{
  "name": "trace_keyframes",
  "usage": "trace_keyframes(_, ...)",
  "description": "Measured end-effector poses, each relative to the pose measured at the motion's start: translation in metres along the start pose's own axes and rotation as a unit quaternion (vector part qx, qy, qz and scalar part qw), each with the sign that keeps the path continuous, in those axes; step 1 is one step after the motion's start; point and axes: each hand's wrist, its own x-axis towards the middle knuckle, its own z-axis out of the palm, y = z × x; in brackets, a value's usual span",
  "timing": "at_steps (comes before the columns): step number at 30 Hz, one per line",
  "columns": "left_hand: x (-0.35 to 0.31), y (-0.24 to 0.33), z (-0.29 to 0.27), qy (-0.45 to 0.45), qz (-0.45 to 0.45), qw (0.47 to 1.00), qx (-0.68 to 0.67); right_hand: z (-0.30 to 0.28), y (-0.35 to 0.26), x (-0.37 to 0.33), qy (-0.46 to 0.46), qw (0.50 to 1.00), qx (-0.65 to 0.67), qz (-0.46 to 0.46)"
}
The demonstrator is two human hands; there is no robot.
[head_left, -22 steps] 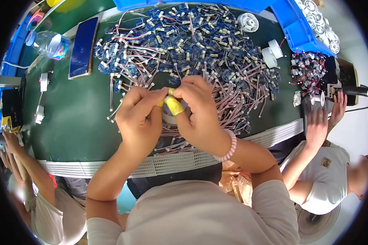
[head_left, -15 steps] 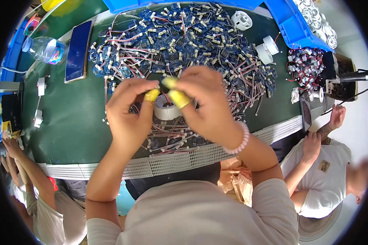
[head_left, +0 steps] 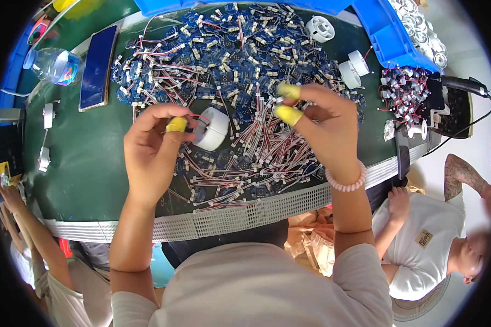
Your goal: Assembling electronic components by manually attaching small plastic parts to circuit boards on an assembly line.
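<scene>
Cylinder (head_left: 215,131), short and white, tilts at the left hand (head_left: 151,155).

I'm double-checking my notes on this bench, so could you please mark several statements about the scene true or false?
1. Yellow wrap covers a digit on both the left hand and the right hand: true.
2. The left hand holds the white round housing: true.
3. A bracelet circles the left wrist: false; the pink bracelet circles the right wrist.
4. The phone lies left of the piled blue boards: true.
5. The bottle is right of the phone: false; the clear bottle is left of it.
</scene>
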Motion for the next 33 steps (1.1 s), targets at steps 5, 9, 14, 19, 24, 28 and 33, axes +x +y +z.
trace_keyframes(5, -0.003, -0.004, 0.003, -0.079, 0.008, 0.996, -0.029, 0.028, -0.008, 0.003, -0.1, 0.99, 0.095, -0.027)
trace_keyframes(9, -0.003, -0.004, 0.004, -0.073, 0.015, 0.997, -0.019, 0.051, -0.006, 0.003, -0.121, 0.972, 0.2, -0.004)
trace_keyframes(14, -0.003, -0.003, 0.003, -0.019, 0.005, 0.998, -0.056, 0.062, 0.007, 0.011, -0.097, 0.988, 0.017, -0.119)
trace_keyframes(19, -0.001, -0.011, -0.003, -0.007, -0.005, 0.999, -0.043, 0.075, 0.007, 0.011, -0.122, 0.984, -0.022, -0.131)
trace_keyframes(24, -0.001, -0.01, -0.001, -0.002, 0.004, 1.0, -0.029, 0.072, 0.004, 0.012, -0.134, 0.957, -0.152, -0.206)
trace_keyframes(28, -0.003, -0.006, 0.002, 0.002, 0.036, 0.995, 0.09, 0.069, -0.009, 0.009, -0.137, 0.926, -0.256, -0.241)
trace_keyframes(33, -0.001, -0.005, -0.005, -0.052, 0.021, 0.996, 0.063, 0.062, 0.0, 0.01, -0.153, 0.934, -0.204, -0.25)
